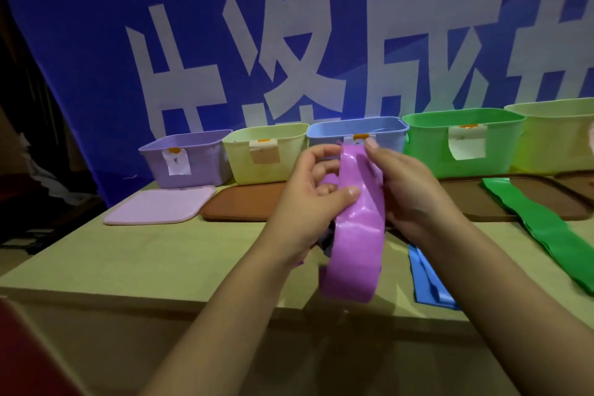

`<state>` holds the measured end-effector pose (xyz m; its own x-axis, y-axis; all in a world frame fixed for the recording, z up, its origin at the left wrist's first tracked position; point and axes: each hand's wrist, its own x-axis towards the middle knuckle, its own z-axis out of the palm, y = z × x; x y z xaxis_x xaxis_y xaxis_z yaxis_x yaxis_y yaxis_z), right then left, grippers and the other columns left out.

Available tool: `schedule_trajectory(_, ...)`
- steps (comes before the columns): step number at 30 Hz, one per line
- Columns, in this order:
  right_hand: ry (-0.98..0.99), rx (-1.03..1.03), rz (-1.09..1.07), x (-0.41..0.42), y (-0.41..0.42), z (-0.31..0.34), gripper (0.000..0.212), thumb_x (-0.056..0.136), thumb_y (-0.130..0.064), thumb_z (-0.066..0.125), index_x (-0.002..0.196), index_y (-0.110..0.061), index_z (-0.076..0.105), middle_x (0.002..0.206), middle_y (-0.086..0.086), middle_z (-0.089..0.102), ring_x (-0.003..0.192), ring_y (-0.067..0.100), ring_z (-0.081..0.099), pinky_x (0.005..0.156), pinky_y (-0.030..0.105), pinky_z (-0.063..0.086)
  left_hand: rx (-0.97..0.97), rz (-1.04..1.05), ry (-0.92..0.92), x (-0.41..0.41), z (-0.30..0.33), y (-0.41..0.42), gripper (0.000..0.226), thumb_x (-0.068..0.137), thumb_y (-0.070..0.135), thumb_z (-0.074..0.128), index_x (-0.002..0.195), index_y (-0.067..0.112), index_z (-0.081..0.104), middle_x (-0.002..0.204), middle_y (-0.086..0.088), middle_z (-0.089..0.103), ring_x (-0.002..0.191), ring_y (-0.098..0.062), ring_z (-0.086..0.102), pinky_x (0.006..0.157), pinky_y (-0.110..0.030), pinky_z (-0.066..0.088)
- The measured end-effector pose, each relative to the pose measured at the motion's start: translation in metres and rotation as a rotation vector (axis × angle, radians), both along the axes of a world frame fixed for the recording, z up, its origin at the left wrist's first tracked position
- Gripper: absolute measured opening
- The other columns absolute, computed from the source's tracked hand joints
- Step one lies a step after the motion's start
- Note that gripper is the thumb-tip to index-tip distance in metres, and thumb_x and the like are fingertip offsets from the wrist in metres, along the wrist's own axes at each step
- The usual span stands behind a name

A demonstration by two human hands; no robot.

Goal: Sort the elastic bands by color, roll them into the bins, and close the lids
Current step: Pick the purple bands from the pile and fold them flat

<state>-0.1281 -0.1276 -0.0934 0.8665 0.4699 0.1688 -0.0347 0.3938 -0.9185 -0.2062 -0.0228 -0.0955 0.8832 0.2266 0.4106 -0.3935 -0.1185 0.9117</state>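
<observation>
I hold a wide purple elastic band (356, 235) up over the table's middle. My left hand (308, 196) pinches its left edge between thumb and fingers. My right hand (408, 190) grips its upper right side, fingers curled behind it. The band's lower loop hangs toward the table's front edge. Open bins stand in a row at the back: purple (189, 164), pale yellow (266, 154), blue (385, 133), green (463, 145), and another pale yellow (556, 135). A blue band (427, 280) and a green band (543, 231) lie flat on the table to the right.
Lids lie in front of the bins: a pink one (160, 209), a brown one (238, 206) and a brown one (520, 202) under the green band. A blue banner (289, 42) with white characters hangs behind. The wooden table (160, 260) ends near me.
</observation>
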Motion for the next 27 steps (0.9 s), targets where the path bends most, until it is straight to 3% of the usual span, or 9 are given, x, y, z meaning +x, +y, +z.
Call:
schedule_trajectory(3,-0.071,0.002,-0.082,0.0,0.004,0.005,0.017,0.093,-0.018,0.056,0.08,-0.011,0.063,0.066,0.006,0.067,0.065,0.022,0.062,0.066,0.034,0.055,0.048,0.021,0.031,-0.002,-0.007,-0.002,0.044,0.083,-0.008,0.063,0.11,0.022,0.045,0.11,-0.006,0.064,0.085,-0.019,0.064,0.076,-0.03,0.056)
schedule_trajectory(6,-0.165,-0.022,-0.141,0.0,0.005,0.006,0.013,0.093,-0.017,0.057,0.085,-0.012,0.066,0.085,0.017,0.067,0.078,0.028,0.062,0.078,0.047,0.054,0.068,0.129,0.019,-0.002,-0.009,0.001,0.031,0.081,0.02,0.07,0.101,0.018,0.047,0.09,-0.007,0.062,0.077,-0.016,0.059,0.066,-0.025,0.051)
schedule_trajectory(8,-0.217,-0.009,-0.12,-0.006,0.002,0.009,0.011,0.092,-0.015,0.058,0.089,-0.01,0.067,0.09,0.021,0.068,0.082,0.03,0.062,0.078,0.046,0.052,-0.015,0.179,0.011,-0.002,-0.003,0.006,0.047,0.075,0.052,0.064,0.101,0.013,0.054,0.084,0.0,0.065,0.075,-0.01,0.06,0.065,-0.02,0.048)
schedule_trajectory(10,-0.303,-0.002,-0.065,-0.013,0.003,0.011,0.011,0.091,-0.013,0.058,0.092,-0.007,0.068,0.087,0.019,0.069,0.08,0.029,0.063,0.075,0.041,0.051,-0.05,0.104,0.041,-0.001,0.007,0.011,0.063,0.077,0.064,0.061,0.109,0.01,0.061,0.088,0.0,0.069,0.082,-0.012,0.064,0.073,-0.024,0.051)
schedule_trajectory(13,-0.435,-0.061,-0.01,-0.026,0.011,0.005,0.007,0.088,-0.019,0.063,0.088,-0.016,0.07,0.078,0.009,0.071,0.071,0.019,0.065,0.069,0.035,0.053,-0.184,-0.032,0.095,-0.002,0.021,0.008,0.042,0.08,0.042,0.063,0.103,0.007,0.068,0.092,-0.008,0.072,0.083,-0.019,0.069,0.074,-0.029,0.057)
schedule_trajectory(16,-0.446,-0.094,0.014,-0.035,0.017,-0.01,0.022,0.083,-0.034,0.065,0.084,-0.012,0.07,0.078,0.018,0.07,0.069,0.022,0.064,0.067,0.042,0.052,-0.208,-0.049,0.035,-0.004,0.024,0.006,0.032,0.086,0.026,0.052,0.103,0.003,0.066,0.1,-0.011,0.072,0.093,-0.02,0.07,0.079,-0.03,0.057)
schedule_trajectory(18,-0.36,-0.056,0.109,-0.041,0.012,-0.024,0.019,0.086,-0.025,0.066,0.083,-0.006,0.067,0.071,0.017,0.07,0.063,0.019,0.066,0.061,0.031,0.052,-0.213,-0.042,-0.006,-0.009,0.027,0.009,0.03,0.094,0.027,0.045,0.106,0.007,0.064,0.101,-0.011,0.072,0.101,-0.022,0.068,0.088,-0.036,0.055)
schedule_trajectory(21,-0.219,-0.107,0.338,-0.06,0.005,-0.059,0.008,0.086,-0.013,0.061,0.085,-0.005,0.065,0.071,0.008,0.072,0.06,0.014,0.068,0.055,0.022,0.054,-0.314,-0.104,-0.033,-0.017,0.036,0.021,0.031,0.1,0.027,0.037,0.103,0.007,0.06,0.09,-0.009,0.073,0.087,-0.021,0.071,0.077,-0.038,0.057)
schedule_trajectory(27,-0.077,-0.186,0.445,-0.078,0.004,-0.108,0.024,0.079,-0.027,0.061,0.089,-0.005,0.063,0.078,0.013,0.073,0.068,0.019,0.07,0.067,0.028,0.058,-0.364,-0.129,0.029,-0.024,0.034,0.02,0.032,0.102,0.024,0.036,0.093,0.003,0.058,0.065,-0.003,0.064,0.059,-0.013,0.062,0.062,-0.029,0.056)
